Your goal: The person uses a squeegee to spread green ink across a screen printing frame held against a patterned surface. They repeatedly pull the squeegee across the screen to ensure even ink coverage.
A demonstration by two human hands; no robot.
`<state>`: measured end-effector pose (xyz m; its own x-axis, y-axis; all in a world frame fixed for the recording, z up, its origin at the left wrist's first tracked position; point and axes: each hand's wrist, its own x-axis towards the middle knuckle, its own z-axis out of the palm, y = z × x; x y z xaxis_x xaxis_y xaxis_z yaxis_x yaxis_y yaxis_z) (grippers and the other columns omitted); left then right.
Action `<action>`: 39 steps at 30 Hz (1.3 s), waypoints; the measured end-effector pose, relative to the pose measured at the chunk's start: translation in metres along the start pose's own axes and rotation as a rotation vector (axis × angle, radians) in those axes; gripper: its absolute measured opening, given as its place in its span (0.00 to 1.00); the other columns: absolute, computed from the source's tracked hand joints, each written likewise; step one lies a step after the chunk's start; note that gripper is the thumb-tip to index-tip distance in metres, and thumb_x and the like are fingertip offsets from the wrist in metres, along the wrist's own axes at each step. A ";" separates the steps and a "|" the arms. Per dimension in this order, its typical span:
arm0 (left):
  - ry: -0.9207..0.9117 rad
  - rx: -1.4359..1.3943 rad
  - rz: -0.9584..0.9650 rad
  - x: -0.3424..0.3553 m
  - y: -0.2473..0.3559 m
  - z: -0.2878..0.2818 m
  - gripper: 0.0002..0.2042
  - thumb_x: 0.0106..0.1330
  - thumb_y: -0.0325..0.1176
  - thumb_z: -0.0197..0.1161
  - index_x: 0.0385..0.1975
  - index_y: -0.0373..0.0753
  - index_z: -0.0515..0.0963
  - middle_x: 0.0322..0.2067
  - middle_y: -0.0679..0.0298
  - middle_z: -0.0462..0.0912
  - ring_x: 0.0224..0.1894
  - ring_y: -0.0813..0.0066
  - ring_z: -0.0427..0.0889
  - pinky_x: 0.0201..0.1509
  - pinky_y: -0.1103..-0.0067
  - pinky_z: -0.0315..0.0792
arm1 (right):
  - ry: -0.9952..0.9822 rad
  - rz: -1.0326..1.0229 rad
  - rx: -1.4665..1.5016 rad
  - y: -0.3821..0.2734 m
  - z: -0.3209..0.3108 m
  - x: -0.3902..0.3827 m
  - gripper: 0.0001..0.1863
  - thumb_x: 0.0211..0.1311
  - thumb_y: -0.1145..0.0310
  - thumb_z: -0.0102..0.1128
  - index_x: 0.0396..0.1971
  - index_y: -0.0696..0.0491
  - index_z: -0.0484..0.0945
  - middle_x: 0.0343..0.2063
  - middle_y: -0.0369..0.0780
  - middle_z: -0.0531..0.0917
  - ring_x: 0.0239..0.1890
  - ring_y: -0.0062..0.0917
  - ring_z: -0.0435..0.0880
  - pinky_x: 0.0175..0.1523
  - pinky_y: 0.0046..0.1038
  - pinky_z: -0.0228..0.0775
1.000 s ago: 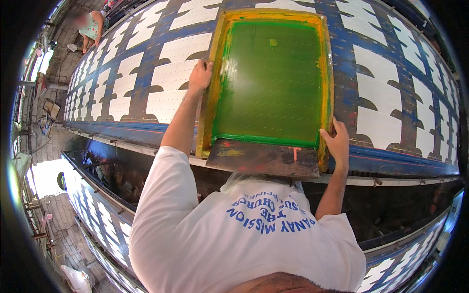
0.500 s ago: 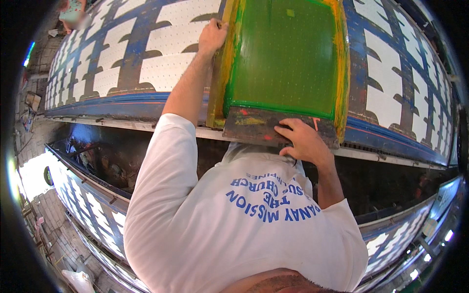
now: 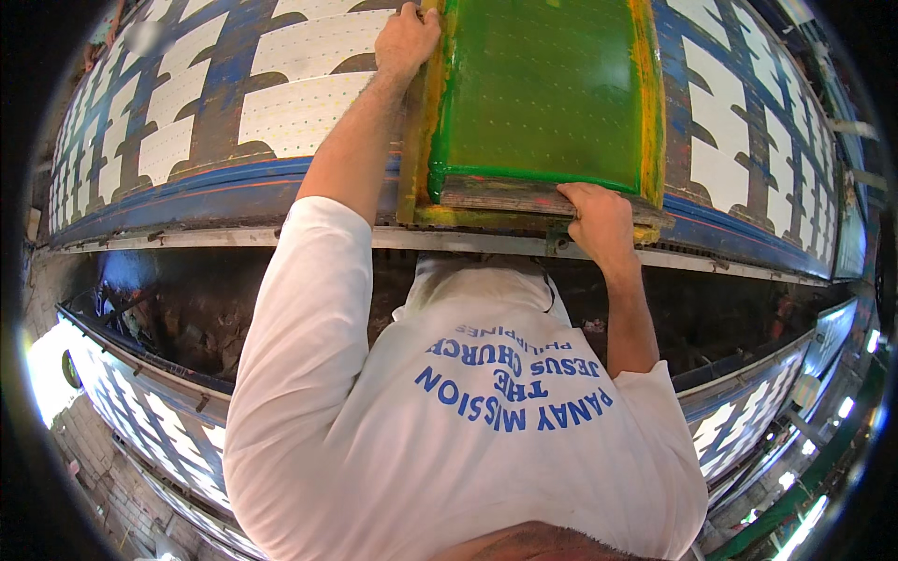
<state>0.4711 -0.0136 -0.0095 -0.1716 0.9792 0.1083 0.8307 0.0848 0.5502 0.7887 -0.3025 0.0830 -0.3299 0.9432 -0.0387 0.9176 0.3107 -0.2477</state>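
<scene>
A screen printing frame [image 3: 415, 178] with green mesh [image 3: 543, 93] and yellow-stained edges lies on the long table in front of me. My left hand [image 3: 408, 39] is closed on the frame's left side, toward its far part. At the near end of the mesh, a wide, dark squeegee [image 3: 505, 193] stands tilted, showing its worn edge. My right hand [image 3: 599, 217] grips its right part, fingers over the top; the thumb is mostly hidden. Wet green ink lines the mesh's near and left edges.
White cut pieces [image 3: 299, 112] lie in rows on the blue-black table [image 3: 215, 122], left and right of the frame. A metal rail [image 3: 449, 241] runs along its near edge. Behind me another table [image 3: 140, 402] carries similar pieces. Part of another person shows at the far left.
The squeegee has tipped from lying flatter to more upright, and my right hand has moved up and closed around it. My left hand still holds the frame's side. The view has shifted slightly.
</scene>
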 end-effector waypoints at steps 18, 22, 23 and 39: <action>0.059 0.028 -0.010 -0.010 0.013 -0.009 0.24 0.83 0.52 0.44 0.50 0.37 0.79 0.43 0.40 0.87 0.48 0.35 0.86 0.53 0.48 0.78 | 0.179 -0.002 -0.125 0.043 0.028 0.099 0.25 0.50 0.77 0.72 0.53 0.49 0.87 0.49 0.38 0.90 0.53 0.34 0.89 0.56 0.35 0.83; 0.064 0.037 -0.014 -0.009 0.013 -0.010 0.23 0.84 0.50 0.43 0.47 0.36 0.78 0.40 0.40 0.87 0.46 0.34 0.85 0.51 0.47 0.77 | 0.091 0.064 -0.211 0.079 0.009 0.199 0.20 0.56 0.75 0.67 0.49 0.45 0.90 0.45 0.41 0.91 0.48 0.39 0.91 0.53 0.41 0.85; 0.060 0.042 -0.019 -0.009 0.013 -0.011 0.22 0.84 0.49 0.44 0.46 0.36 0.78 0.40 0.40 0.87 0.46 0.35 0.85 0.50 0.47 0.77 | 0.047 0.100 -0.218 0.088 0.004 0.227 0.20 0.58 0.75 0.64 0.50 0.43 0.90 0.46 0.40 0.91 0.49 0.39 0.90 0.53 0.43 0.84; 0.085 0.198 -0.108 -0.015 0.029 -0.014 0.20 0.85 0.47 0.46 0.47 0.37 0.79 0.38 0.41 0.87 0.43 0.37 0.86 0.47 0.50 0.79 | 0.037 -0.041 -0.203 0.196 -0.051 0.491 0.17 0.56 0.62 0.67 0.40 0.59 0.91 0.44 0.56 0.90 0.50 0.50 0.90 0.56 0.50 0.83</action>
<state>0.4908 -0.0287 0.0166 -0.3019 0.9442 0.1317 0.8913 0.2306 0.3904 0.8178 0.2275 0.0653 -0.3628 0.9319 0.0044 0.9307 0.3626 -0.0482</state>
